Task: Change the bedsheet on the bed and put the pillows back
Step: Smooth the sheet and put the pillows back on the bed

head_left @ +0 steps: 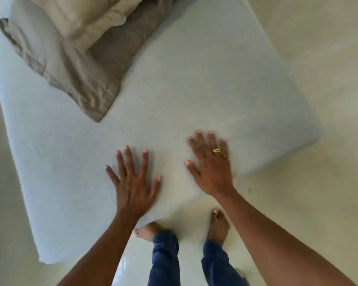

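Observation:
A pale white-blue bedsheet [174,83] covers the mattress, which lies low on the floor and fills most of the view. My left hand [132,182] lies flat on the sheet near the foot edge, fingers spread. My right hand [211,168], with a gold ring, presses flat on the sheet just to the right of it. A grey-brown pillow [56,65] rests on the far left part of the bed. A cream pillow [91,17] sits on top of it at the head end.
Cream tiled floor [318,79] surrounds the mattress on the right and near side. My bare feet [217,226] in blue jeans stand against the foot edge. The sheet's near left corner [48,259] hangs over the mattress edge.

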